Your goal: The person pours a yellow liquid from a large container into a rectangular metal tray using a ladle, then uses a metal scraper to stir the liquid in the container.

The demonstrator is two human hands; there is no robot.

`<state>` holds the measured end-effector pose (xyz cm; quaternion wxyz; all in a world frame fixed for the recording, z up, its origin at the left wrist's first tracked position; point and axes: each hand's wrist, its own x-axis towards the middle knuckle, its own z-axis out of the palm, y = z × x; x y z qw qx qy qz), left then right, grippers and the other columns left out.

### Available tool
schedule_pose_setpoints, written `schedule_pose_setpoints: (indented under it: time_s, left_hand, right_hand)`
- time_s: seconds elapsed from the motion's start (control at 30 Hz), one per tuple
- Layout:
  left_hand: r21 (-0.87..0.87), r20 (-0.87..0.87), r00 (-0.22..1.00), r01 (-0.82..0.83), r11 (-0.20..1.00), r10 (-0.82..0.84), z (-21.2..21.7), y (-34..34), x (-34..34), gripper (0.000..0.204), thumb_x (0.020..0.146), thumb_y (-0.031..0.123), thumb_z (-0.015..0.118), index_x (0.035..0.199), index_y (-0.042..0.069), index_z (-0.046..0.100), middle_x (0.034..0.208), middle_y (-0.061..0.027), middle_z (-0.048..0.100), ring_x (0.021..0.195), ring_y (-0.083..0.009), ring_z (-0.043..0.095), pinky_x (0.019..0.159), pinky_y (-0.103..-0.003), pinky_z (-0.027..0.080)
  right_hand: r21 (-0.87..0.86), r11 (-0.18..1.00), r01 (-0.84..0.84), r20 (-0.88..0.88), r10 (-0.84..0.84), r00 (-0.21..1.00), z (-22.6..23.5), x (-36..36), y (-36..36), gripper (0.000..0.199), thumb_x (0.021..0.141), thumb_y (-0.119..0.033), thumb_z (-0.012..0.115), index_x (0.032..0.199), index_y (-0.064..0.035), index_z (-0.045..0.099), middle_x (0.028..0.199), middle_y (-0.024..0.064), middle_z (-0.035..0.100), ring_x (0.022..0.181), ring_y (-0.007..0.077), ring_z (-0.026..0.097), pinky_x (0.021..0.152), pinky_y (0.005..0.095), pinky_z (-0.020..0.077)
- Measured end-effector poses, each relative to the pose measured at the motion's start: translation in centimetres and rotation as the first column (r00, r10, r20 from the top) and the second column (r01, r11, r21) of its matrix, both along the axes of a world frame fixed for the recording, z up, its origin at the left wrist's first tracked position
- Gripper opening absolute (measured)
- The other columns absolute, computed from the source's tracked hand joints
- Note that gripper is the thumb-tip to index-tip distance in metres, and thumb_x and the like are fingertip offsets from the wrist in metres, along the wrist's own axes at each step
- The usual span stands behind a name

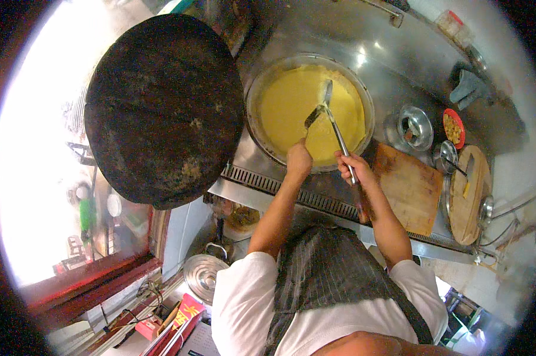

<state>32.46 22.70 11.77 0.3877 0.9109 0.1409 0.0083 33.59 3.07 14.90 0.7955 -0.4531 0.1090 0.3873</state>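
Note:
A wide round metal pan (369, 113) in front of me holds a smooth yellow layer, like batter (280, 107). My left hand (299, 159) is closed round the handle of a small metal spatula (312, 117) over the pan's middle. My right hand (356, 168) grips a long-handled ladle (340, 135), whose brown handle end sticks out below the hand. The ladle's bowl is above the yellow layer, and the spatula's tip meets the ladle just below that bowl. Some pale yellow stuff clings where the two tools meet.
A big blackened round lid (164, 110) stands left of the pan. To the right are a rectangular wooden board (407, 187), a metal bowl (423, 124), a red dish of yellowish pieces (453, 128) and a round wooden board (474, 207). A slotted metal strip (321, 200) edges the counter.

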Motion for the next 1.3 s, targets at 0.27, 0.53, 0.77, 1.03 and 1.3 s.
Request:
schedule_pose_setpoints:
  time_s: [0.27, 0.53, 0.77, 1.03, 1.3]
  left_hand:
    - [0.002, 0.233, 0.972, 0.015, 1.000, -0.015, -0.4, 2.0, -4.2, 0.036, 0.075, -0.002, 0.044, 0.110, 0.001, 0.053, 0.081, -0.0226, 0.057, 0.072, -0.0397, 0.056, 0.062, -0.047, 0.044]
    - [0.277, 0.218, 0.957, 0.126, 0.953, -0.190, -4.3, 4.8, -2.6, 0.051, 0.074, -0.003, 0.044, 0.124, 0.008, 0.041, 0.095, -0.0191, 0.054, 0.071, -0.0384, 0.056, 0.060, -0.045, 0.046]
    - [0.497, 0.225, 0.857, 0.308, 0.811, -0.463, -2.4, 5.8, -0.4, 0.049, 0.077, 0.003, 0.045, 0.125, 0.011, 0.041, 0.090, -0.0149, 0.055, 0.070, -0.0335, 0.058, 0.057, -0.041, 0.048]
    - [0.519, 0.229, 0.881, 0.248, 0.818, -0.413, -1.6, 5.5, 2.4, 0.047, 0.076, 0.004, 0.046, 0.122, 0.011, 0.045, 0.086, -0.0142, 0.055, 0.073, -0.0324, 0.057, 0.059, -0.042, 0.048]
    - [0.435, 0.256, 0.885, 0.253, 0.864, -0.388, 0.7, 4.3, 3.0, 0.046, 0.074, 0.000, 0.043, 0.119, 0.011, 0.048, 0.089, -0.0138, 0.056, 0.069, -0.0345, 0.057, 0.060, -0.043, 0.048]
  right_hand:
    - [-0.311, 0.949, -0.049, -0.015, 0.046, 0.999, 0.5, -0.8, 0.6, 0.016, 0.089, -0.018, 0.048, 0.092, -0.0029, 0.051, 0.067, 0.0018, 0.047, 0.050, 0.0088, 0.042, 0.040, 0.0219, 0.0362]
    - [-0.074, 0.981, -0.181, -0.243, 0.158, 0.957, 3.8, -0.5, -0.7, 0.024, 0.090, -0.022, 0.043, 0.088, 0.0001, 0.051, 0.062, 0.0000, 0.043, 0.045, 0.0061, 0.035, 0.036, 0.0205, 0.0291]
    - [-0.264, 0.929, -0.261, -0.159, 0.225, 0.961, 4.8, -1.2, -1.8, 0.023, 0.090, -0.024, 0.045, 0.086, -0.0018, 0.048, 0.057, -0.0004, 0.041, 0.041, 0.0069, 0.036, 0.033, 0.0226, 0.0298]
    - [-0.794, 0.569, -0.215, 0.127, 0.500, 0.857, 2.7, -3.0, -3.1, 0.025, 0.088, -0.028, 0.046, 0.081, -0.0037, 0.046, 0.060, 0.0089, 0.050, 0.044, 0.0220, 0.049, 0.038, 0.0366, 0.0385]
    - [-0.957, 0.199, 0.209, 0.287, 0.721, 0.630, 0.4, -4.8, -4.5, 0.032, 0.087, -0.032, 0.047, 0.083, -0.0006, 0.046, 0.069, 0.0259, 0.055, 0.067, 0.0450, 0.053, 0.059, 0.0524, 0.0414]
